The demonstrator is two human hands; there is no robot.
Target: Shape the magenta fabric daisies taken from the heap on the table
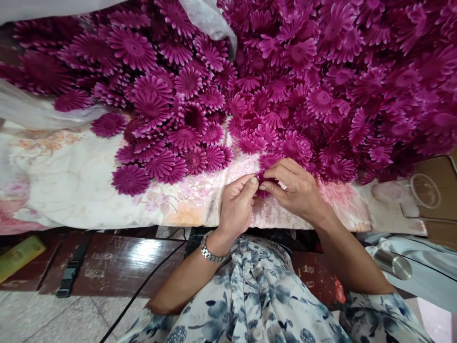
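Note:
My left hand [237,206] is closed, its thumb and forefinger pinching the edge of a magenta artificial flower [264,193] close to the table's front edge. From the other side my right hand [297,189] meets it, thumb and fingertips drawn together at the same flower. Most of the flower is covered by my fingers, so whether it is one layer or several cannot be made out. Just beyond the hands lies a large heap of loose magenta flower heads [300,102]. To the left, more flower heads [153,102] are bunched in overlapping stacks.
A floral tablecloth [71,181] covers the table. Clear plastic sheeting [210,21] lies among the flowers. At the right are a clear plastic cup [424,191], a cardboard box [441,190] and a metal flask [394,264]. A black cable [143,286] runs below the table's edge.

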